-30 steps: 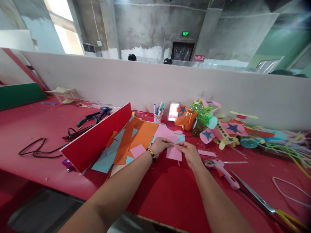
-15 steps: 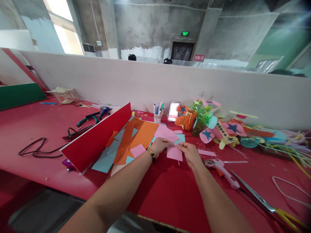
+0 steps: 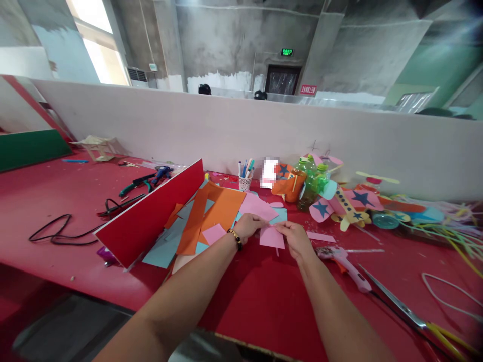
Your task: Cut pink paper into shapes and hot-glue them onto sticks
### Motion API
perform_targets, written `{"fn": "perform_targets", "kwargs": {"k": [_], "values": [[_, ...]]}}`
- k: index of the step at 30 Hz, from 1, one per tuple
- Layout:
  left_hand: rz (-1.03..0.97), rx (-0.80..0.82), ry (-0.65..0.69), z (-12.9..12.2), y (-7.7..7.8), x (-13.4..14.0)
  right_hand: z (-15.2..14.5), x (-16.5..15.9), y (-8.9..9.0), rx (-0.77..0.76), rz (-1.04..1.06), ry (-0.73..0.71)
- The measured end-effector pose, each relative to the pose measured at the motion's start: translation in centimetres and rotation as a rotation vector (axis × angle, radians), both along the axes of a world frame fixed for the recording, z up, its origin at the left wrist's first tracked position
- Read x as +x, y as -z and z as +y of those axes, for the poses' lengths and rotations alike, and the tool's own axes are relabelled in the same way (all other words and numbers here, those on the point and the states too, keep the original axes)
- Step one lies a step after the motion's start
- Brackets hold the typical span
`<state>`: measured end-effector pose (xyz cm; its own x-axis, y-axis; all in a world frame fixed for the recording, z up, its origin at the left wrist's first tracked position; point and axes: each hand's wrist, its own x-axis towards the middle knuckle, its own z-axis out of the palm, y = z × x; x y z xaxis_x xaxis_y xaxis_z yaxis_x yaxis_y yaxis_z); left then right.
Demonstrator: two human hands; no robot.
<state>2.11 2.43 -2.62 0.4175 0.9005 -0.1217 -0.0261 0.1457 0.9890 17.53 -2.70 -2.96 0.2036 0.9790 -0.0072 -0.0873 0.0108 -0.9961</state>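
Observation:
A small piece of pink paper [image 3: 271, 238] hangs between my two hands, held along its far edge. My left hand [image 3: 249, 226], with a beaded bracelet at the wrist, pinches its left corner. On the other corner, the thumb and fingers of my right hand [image 3: 296, 237] are closed. Beyond the fingertips lie a larger pink sheet [image 3: 258, 205] and a light blue sheet [image 3: 281, 215]. Orange card [image 3: 224, 203] and grey-blue scraps are piled left of my left hand. A pink glue gun [image 3: 350, 269] lies to the right of my right hand.
A red divider board [image 3: 151, 216] stands left of the paper pile. Long scissors [image 3: 400, 299] lie at right. Behind are a pen cup [image 3: 245, 182], green plastic bottles [image 3: 310, 186] and a pink paper plane [image 3: 341, 203]. Pliers [image 3: 138, 185] and a black cord lie at left.
The near edge of the pink paper has tipped up very slightly. Both hands keep their pinch in nearly the same place.

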Motion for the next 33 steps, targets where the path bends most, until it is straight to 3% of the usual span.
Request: {"fn": "perform_targets", "kwargs": {"k": [15, 33], "values": [[0.002, 0.134, -0.007, -0.22, -0.12, -0.06, -0.17, -0.56, -0.21, 0.009, -0.015, -0.004], [-0.067, -0.066, -0.038, -0.17, -0.56, -0.28, 0.24, -0.28, 0.37, -0.022, 0.161, 0.021]]}}
